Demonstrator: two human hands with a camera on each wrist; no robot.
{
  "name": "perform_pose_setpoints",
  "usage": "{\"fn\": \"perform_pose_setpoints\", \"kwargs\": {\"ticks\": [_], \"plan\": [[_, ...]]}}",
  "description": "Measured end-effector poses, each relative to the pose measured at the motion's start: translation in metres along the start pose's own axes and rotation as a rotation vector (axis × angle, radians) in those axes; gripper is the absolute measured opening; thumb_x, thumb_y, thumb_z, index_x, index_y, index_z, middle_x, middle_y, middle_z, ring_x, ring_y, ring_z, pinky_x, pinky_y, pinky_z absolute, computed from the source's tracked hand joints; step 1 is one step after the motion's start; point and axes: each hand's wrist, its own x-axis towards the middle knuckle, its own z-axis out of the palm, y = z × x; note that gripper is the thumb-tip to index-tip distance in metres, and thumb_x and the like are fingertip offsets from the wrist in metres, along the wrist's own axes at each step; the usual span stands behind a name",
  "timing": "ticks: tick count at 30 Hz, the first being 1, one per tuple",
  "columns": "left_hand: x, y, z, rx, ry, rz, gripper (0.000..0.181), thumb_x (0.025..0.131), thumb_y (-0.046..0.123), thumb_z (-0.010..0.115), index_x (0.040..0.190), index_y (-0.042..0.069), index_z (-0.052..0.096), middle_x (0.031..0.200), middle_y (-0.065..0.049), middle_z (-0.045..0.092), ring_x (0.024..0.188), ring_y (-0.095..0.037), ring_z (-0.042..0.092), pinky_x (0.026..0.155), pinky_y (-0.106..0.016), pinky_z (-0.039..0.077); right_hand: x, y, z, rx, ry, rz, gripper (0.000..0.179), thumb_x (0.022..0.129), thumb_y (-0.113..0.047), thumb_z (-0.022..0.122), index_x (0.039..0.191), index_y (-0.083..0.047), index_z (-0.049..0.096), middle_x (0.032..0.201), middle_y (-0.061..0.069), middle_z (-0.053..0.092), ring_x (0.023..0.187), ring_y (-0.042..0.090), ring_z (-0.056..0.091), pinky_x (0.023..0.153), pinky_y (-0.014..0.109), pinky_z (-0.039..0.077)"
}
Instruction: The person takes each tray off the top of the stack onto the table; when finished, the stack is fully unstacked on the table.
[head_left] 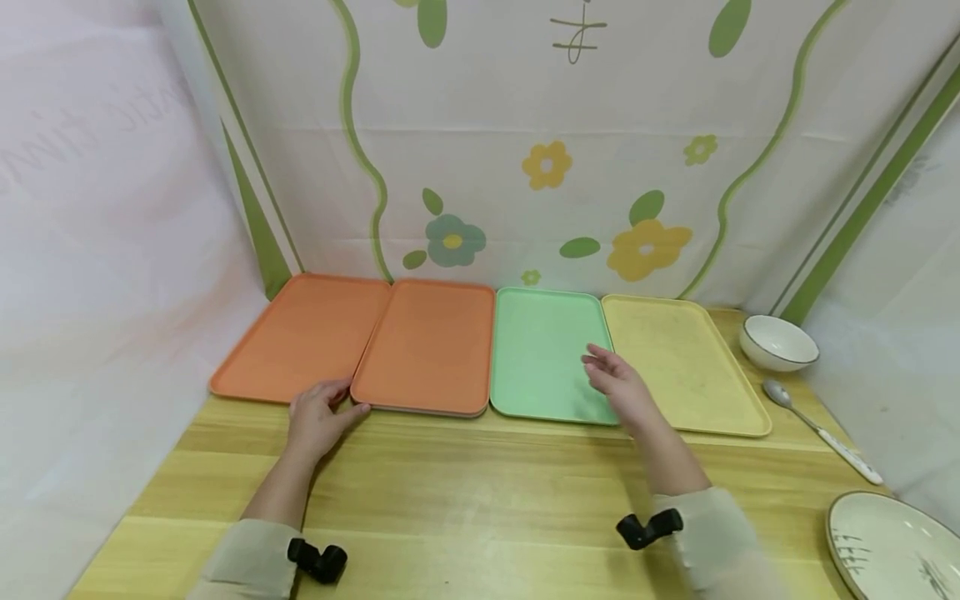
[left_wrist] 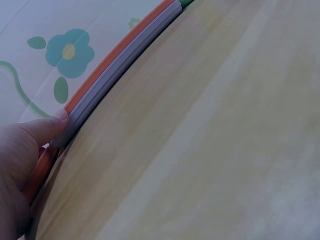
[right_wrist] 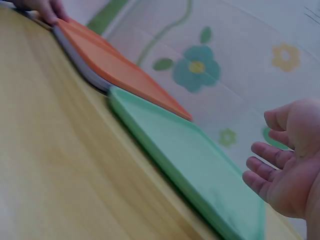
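Observation:
In the head view my left hand [head_left: 317, 419] is at the near left corner of an orange tray [head_left: 427, 346], the thumb along its front edge and the fingers on its side, pinching the corner. That tray lies on a grey tray [left_wrist: 95, 97], whose edge shows beneath it. Another orange tray [head_left: 307, 337] lies flat to the left, beside this hand's fingers. My right hand [head_left: 622, 387] hovers over the right part of a light green tray [head_left: 543, 354], fingers loosely spread and holding nothing. To its right lies a yellow tray [head_left: 690, 367].
The trays stand in a row against a flower-print cloth [head_left: 487, 167] at the back of the wooden table [head_left: 450, 500]. On the right are a white bowl [head_left: 780, 342], a spoon [head_left: 825, 433] with a white handle, and a white plate [head_left: 892, 542] at the near edge.

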Motion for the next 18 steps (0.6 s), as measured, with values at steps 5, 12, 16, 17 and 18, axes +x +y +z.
{"fn": "perform_pose_setpoints", "kwargs": {"ticks": [5, 12, 16, 17, 18], "plan": [[0.001, 0.000, 0.001, 0.007, -0.005, -0.002, 0.062, 0.086, 0.032, 0.076, 0.135, -0.001, 0.056, 0.135, -0.027, 0.056, 0.125, -0.044, 0.050, 0.112, -0.058, 0.017, 0.007, -0.001, 0.046, 0.005, -0.036, 0.009, 0.053, 0.104, -0.014, 0.046, 0.153, -0.001, 0.029, 0.153, 0.024, 0.036, 0.144, 0.036, 0.033, 0.119, 0.050, 0.027], [0.001, -0.001, 0.002, 0.005, 0.003, 0.002, 0.063, 0.085, 0.030, 0.077, 0.135, -0.001, 0.056, 0.134, -0.026, 0.057, 0.125, -0.045, 0.050, 0.111, -0.058, 0.017, 0.010, 0.000, 0.096, -0.094, -0.066, -0.064, 0.051, 0.101, -0.014, 0.053, 0.147, 0.001, 0.039, 0.149, 0.022, 0.044, 0.140, 0.038, 0.039, 0.115, 0.052, 0.033], [0.001, -0.001, 0.002, 0.005, 0.001, 0.002, 0.063, 0.085, 0.030, 0.077, 0.135, -0.002, 0.056, 0.135, -0.027, 0.056, 0.125, -0.045, 0.049, 0.111, -0.059, 0.016, 0.009, 0.002, 0.115, -0.190, -0.089, -0.077, 0.054, 0.098, -0.020, 0.060, 0.147, -0.004, 0.043, 0.153, 0.018, 0.041, 0.144, 0.038, 0.034, 0.116, 0.053, 0.031], [0.001, 0.000, 0.002, 0.006, 0.001, 0.000, 0.063, 0.085, 0.030, 0.077, 0.135, -0.002, 0.056, 0.135, -0.027, 0.056, 0.125, -0.045, 0.049, 0.112, -0.059, 0.016, 0.009, 0.003, 0.118, -0.211, -0.097, -0.076, 0.055, 0.098, -0.022, 0.061, 0.147, -0.005, 0.043, 0.154, 0.018, 0.040, 0.144, 0.038, 0.033, 0.117, 0.054, 0.030], [0.001, -0.001, 0.002, 0.008, -0.001, -0.001, 0.064, 0.085, 0.030, 0.077, 0.135, -0.002, 0.056, 0.135, -0.027, 0.056, 0.125, -0.045, 0.049, 0.112, -0.059, 0.016, 0.009, 0.004, 0.121, -0.234, -0.101, -0.072, 0.057, 0.097, -0.024, 0.062, 0.148, -0.006, 0.043, 0.154, 0.017, 0.039, 0.145, 0.038, 0.032, 0.117, 0.054, 0.030]]}}
